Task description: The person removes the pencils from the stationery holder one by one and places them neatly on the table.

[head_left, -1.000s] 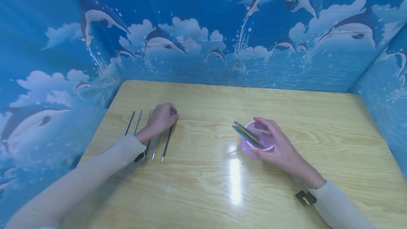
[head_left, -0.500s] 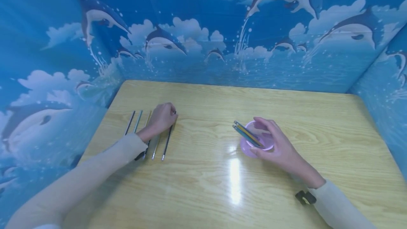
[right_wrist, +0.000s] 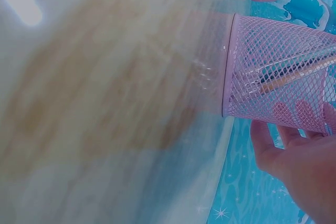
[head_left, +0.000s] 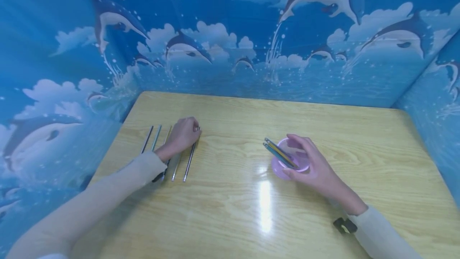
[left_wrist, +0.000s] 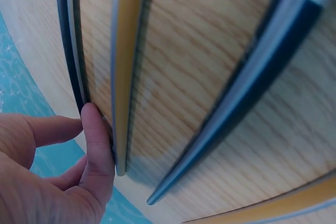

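My left hand is at the far end of a dark pencil, the rightmost of a row lying on the table. In the left wrist view, thumb and fingers pinch this dark pencil near its tip, with a yellow pencil close beside it. On the right, my right hand grips a pink mesh pen cup round its side. Several pencils stand in the cup, leaning toward the left over its rim.
More pencils lie side by side under and left of my left forearm, among them a green one and a dark one. Dolphin-printed blue curtains enclose the back and sides of the wood-grain table.
The near end of the pinched dark pencil has shifted very slightly to the right. Both hands and the pen cup stay nearly in place.
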Motion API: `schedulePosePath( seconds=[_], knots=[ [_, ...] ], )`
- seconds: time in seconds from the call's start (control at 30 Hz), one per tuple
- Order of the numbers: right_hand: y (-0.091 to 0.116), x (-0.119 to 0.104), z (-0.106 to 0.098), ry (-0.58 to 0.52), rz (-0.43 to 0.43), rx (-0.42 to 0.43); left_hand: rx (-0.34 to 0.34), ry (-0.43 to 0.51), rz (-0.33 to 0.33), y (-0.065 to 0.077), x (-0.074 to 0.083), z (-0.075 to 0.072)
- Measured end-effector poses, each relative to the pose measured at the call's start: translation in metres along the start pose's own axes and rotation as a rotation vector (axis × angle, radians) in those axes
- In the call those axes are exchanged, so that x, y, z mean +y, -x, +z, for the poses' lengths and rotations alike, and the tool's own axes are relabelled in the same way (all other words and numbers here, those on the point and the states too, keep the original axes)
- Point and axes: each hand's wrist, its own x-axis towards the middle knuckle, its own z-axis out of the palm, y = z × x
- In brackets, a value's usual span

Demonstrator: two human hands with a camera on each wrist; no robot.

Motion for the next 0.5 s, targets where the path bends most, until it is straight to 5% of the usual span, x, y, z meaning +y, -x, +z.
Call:
schedulePosePath(
  seconds=[0.27,0.5],
  knots=[
    [-0.0014,0.0006,0.0005,0.001,-0.017,0.007,-0.001,0.037,0.004,0.0051,0.0015,-0.0029],
    [-0.0013,-0.0012,0.0007,0.001,-0.018,0.003,0.088,0.084,0.051,0.0100,0.0090,-0.0090]
  ],
)
